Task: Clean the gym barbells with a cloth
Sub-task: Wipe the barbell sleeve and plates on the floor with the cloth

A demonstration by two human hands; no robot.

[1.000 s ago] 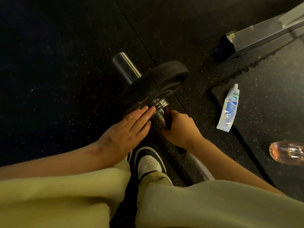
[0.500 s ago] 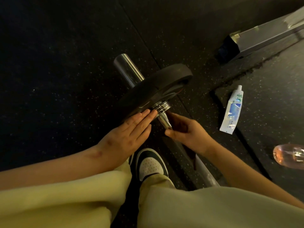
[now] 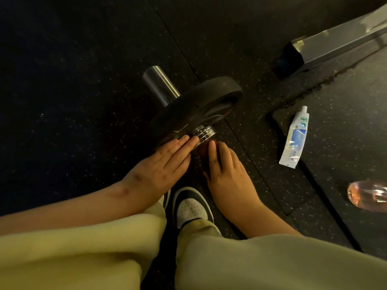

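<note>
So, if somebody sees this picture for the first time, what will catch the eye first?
The black weight plate stands on the dark floor at the centre, its steel sleeve pointing up-left. In front of it, the left hand lies flat against the plate and the right hand rests below the chrome collar. A white-and-blue tube lies on the floor, right.

You are wearing loose, pale yellowish-green trousers (image 3: 83, 254) that are falling in soft folds over both legs. You are also wearing a low sneaker (image 3: 190, 206) with a white perforated toe box framed by dark overlays, its trouser cuff draping over the top. Your left hand (image 3: 165, 164) and right hand (image 3: 228, 172) are going bare, with both forearms uncovered.
</note>
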